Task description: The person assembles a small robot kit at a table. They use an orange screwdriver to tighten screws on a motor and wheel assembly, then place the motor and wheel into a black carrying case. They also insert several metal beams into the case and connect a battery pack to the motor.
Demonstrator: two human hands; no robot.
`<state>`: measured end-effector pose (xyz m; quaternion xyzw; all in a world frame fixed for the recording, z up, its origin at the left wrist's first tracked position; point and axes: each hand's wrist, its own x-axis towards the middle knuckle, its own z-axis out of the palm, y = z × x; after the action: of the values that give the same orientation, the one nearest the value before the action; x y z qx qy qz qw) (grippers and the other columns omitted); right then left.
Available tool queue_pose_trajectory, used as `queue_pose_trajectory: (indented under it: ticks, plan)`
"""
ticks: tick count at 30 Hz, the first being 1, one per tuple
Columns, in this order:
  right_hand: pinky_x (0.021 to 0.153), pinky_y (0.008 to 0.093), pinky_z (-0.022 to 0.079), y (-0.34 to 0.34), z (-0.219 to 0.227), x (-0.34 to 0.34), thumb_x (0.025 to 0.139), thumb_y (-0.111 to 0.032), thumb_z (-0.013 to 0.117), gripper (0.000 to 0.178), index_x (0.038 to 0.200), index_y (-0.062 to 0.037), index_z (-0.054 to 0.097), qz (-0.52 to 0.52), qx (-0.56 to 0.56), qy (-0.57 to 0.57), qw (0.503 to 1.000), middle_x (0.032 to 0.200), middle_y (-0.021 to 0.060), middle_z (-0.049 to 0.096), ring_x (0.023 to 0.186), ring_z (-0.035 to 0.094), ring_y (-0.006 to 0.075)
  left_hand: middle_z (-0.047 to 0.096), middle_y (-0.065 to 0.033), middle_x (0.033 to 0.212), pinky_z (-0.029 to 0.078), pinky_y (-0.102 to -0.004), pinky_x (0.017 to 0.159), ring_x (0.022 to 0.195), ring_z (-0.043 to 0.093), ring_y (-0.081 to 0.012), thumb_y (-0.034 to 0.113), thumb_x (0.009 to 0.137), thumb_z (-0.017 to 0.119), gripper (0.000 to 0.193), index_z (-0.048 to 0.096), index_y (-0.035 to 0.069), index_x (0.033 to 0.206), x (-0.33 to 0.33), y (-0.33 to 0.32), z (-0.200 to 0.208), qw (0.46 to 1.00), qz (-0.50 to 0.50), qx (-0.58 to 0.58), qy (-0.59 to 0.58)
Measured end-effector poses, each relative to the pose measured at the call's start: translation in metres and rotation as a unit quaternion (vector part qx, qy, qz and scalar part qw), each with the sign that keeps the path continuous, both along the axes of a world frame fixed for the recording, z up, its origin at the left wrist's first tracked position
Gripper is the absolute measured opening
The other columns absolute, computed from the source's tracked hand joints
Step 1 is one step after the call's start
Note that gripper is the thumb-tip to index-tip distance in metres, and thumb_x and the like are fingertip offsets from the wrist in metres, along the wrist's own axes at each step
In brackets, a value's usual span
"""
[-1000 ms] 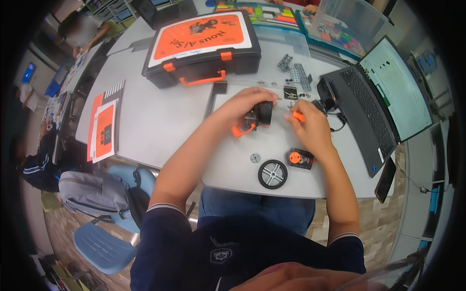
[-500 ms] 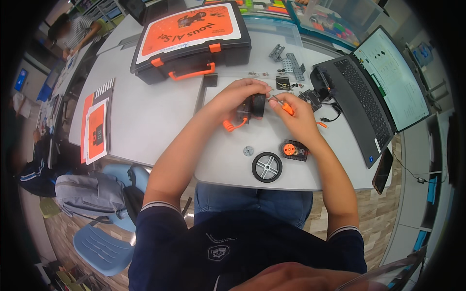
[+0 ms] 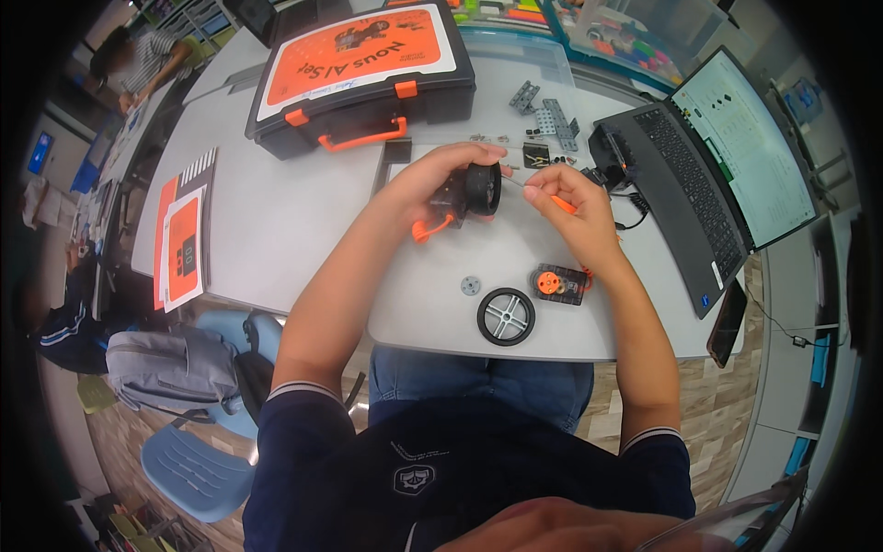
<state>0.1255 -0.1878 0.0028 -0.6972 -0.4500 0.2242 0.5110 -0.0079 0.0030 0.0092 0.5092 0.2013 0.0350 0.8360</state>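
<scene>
Left hand [image 3: 440, 175] grasps black-tyred wheel [image 3: 482, 189] and motor block [image 3: 448, 204], at twelve o'clock from loose wheel [image 3: 506, 316]; right hand [image 3: 581, 207] pinches orange-handled screwdriver [image 3: 563, 204] at three o'clock. Judged light; tyre probably grippy, block stiff; best held by block.

Wood-patterned floor [image 3: 713, 396], light blue chair [image 3: 198, 469] leftward, pale cabinets [image 3: 774, 391] along the right.

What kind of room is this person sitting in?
Probably a classroom or building workshop: there's a gray backpack at one side, and an open laptop and gray building parts on the table.
</scene>
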Motion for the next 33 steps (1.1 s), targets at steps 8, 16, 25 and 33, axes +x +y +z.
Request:
queue_pose_trajectory:
  ticks: [8,16,25,33]
  plan:
    - [0.059,0.0227,0.042,0.002,-0.001,-0.001,0.096,-0.015,0.069,0.014,0.093,-0.0019,0.067,0.038,0.031,0.089,0.995,0.069,-0.0029,0.061,0.062,0.052,0.0046,0.066,-0.0168,0.122,0.062,-0.042,0.075,0.1,0.069,-0.0229,0.025,0.09,0.067,0.047,0.06,0.003,0.131,-0.001,-0.002,0.002,1.0,-0.01,0.025,-0.002]
    - [0.056,0.0208,0.035,0.001,0.004,-0.004,0.099,-0.016,0.065,0.013,0.094,-0.0043,0.064,0.056,-0.01,0.105,0.993,0.07,-0.0043,0.056,0.062,0.047,0.0026,0.065,-0.0155,0.123,0.062,-0.0396,0.08,0.105,0.068,-0.0214,0.023,0.089,0.068,0.051,0.056,0.003,0.135,0.001,0.001,-0.001,0.998,-0.036,0.047,-0.031]
    - [0.046,0.0213,0.018,-0.004,0.015,0.007,0.098,-0.023,0.065,0.018,0.106,-0.0068,0.062,0.066,-0.105,0.342,0.932,0.068,-0.0015,0.054,0.049,0.032,0.001,0.07,-0.0015,0.113,0.042,-0.0221,0.078,0.082,0.05,-0.0055,0.009,0.076,0.078,0.061,0.058,0.01,0.133,0.004,-0.005,-0.008,0.933,-0.018,0.325,-0.156]
    - [0.051,0.0223,0.03,-0.001,0.011,-0.001,0.099,-0.017,0.063,0.013,0.107,-0.0073,0.062,0.057,-0.037,0.195,0.978,0.07,-0.0035,0.056,0.056,0.044,0.0034,0.07,-0.0034,0.111,0.045,-0.0233,0.077,0.078,0.051,-0.0056,0.01,0.078,0.079,0.062,0.054,0.008,0.135,0.001,-0.009,-0.003,0.915,0.033,0.357,-0.187]
